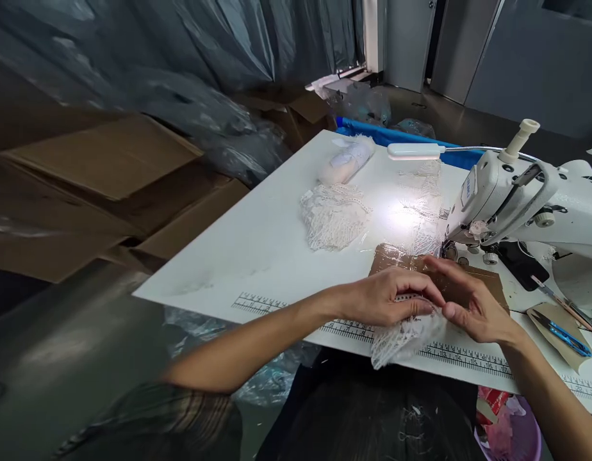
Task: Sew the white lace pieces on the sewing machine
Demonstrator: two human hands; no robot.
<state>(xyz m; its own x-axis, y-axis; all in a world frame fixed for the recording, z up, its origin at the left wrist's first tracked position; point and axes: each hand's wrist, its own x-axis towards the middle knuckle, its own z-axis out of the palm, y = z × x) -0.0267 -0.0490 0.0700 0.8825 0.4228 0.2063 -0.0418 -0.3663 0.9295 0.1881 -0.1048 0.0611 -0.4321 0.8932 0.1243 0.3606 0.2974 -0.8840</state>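
A piece of white lace trim (404, 339) hangs over the ruler-marked front edge of the sewing table. My left hand (396, 298) pinches its upper edge between thumb and fingers. Right beside it is my right hand (478, 307), its thumb close to the left fingertips and its other fingers stretched apart; whether the thumb touches the lace is hard to see. Under and behind both hands lies a brown card sheet (488, 282) with a glossy surface. The white sewing machine (507, 192) stands to the right, with more lace (423, 224) lying by its needle area.
Bunched lace (334, 218) and a wrapped roll (348, 160) lie on the white tabletop (243, 243). A lamp (415, 152) lights it. Blue thread snips (562, 333) and a black phone-like object (521, 266) sit at right. Cardboard boxes (104, 153) stand left; a purple bin (529, 429) is below.
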